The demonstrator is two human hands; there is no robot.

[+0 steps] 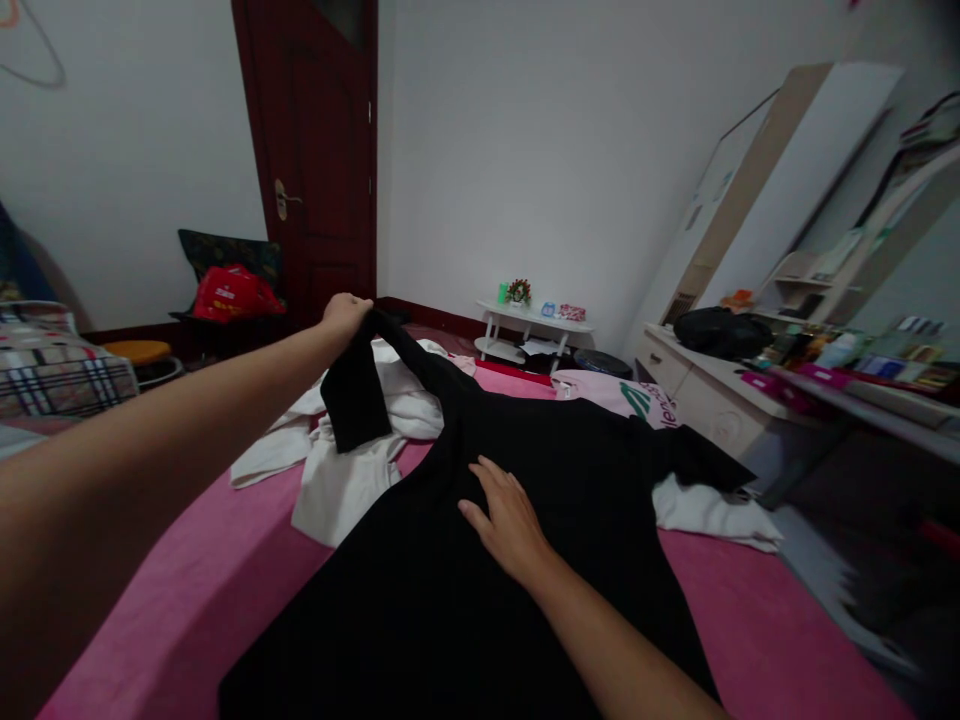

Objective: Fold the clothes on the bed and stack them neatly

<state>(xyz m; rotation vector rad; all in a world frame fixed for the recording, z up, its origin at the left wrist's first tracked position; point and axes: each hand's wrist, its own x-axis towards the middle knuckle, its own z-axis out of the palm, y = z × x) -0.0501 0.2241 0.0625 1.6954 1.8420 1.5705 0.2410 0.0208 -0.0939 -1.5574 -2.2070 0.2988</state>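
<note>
A black short-sleeved garment (555, 460) lies spread over a pink bed cover (210, 600). My left hand (350, 312) grips its left shoulder or sleeve edge and holds that part raised, so the left sleeve hangs down. Flat on the chest of the garment rests my right hand (506, 515), its fingers stretched out and holding nothing. White clothes (349, 480) lie under and beside the lifted sleeve. More white cloth (716, 515) pokes out beneath the right sleeve, and a pink shirt with lettering (615, 395) lies beyond it.
A small white table (536, 320) with a flower pot stands past the bed. At right is a dresser (697, 370) bearing a black bag (720, 332) and bottles. On the left are a chair with a red bag (236, 293), a round stool (139, 352) and a plaid bag (60, 375).
</note>
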